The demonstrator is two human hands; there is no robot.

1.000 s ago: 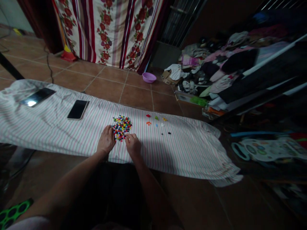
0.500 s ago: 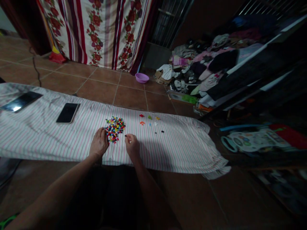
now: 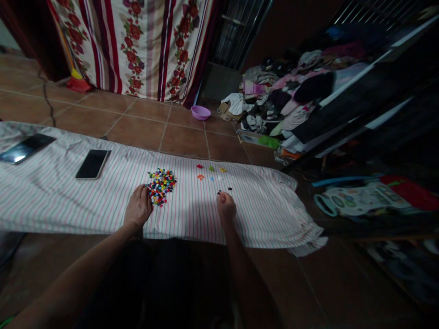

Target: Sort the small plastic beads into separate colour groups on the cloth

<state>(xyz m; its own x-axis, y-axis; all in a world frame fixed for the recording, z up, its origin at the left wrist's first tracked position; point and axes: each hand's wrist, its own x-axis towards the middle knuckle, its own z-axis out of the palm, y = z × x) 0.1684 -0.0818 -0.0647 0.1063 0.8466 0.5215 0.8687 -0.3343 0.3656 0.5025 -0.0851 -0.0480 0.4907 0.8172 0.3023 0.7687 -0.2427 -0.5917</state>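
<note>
Multicoloured heap of tiny, blocky, plastic-looking pieces (image 3: 163,182) sits on thin, creased white cloth with pink and grey-green stripes (image 3: 192,210). Left to right: flat black rectangular phone (image 3: 92,164), well apart. Left hand (image 3: 138,205) lies flat, fingers together, nothing visibly gripped, at heap's left edge, likely stopping spread. Red bits (image 3: 200,167), orange bits (image 3: 200,177), green bits (image 3: 211,169), yellow bits (image 3: 223,170) sit separately, seemingly so colours don't mix. Right hand (image 3: 227,208) pinches narrow on apparent dark piece (image 3: 218,193), shape unclear, near black rectangular piece (image 3: 229,188).
</note>
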